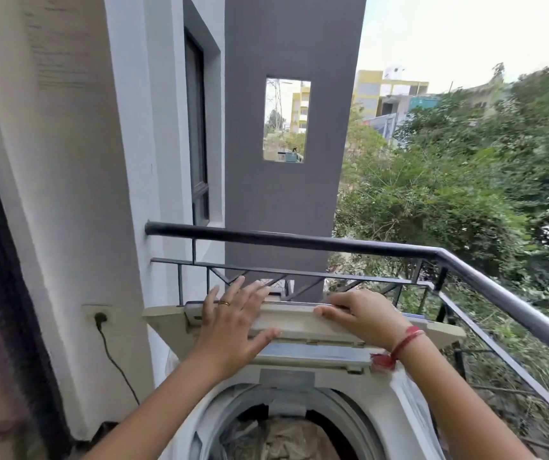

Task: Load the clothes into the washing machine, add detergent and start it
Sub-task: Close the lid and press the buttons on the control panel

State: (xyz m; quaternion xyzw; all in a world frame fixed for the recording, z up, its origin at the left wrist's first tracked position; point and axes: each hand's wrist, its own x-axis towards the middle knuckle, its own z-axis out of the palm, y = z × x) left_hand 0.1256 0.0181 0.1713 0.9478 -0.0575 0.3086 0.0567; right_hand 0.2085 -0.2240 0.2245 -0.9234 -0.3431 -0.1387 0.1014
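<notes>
Half the drum of the white top-loading washing machine (342, 383) is cut off at 6 o'clock; crumpled pale clothes (279, 436) lie inside. The left grip (233, 313) presses flat, fingers spread, on the raised cream folding lid (299, 323); the right grip (362, 313) curls over its top edge. A black metal balcony railing (332, 242) runs close behind.

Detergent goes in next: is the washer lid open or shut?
Open. The lid stands folded up at the back, and clothes show in the uncovered drum.
</notes>
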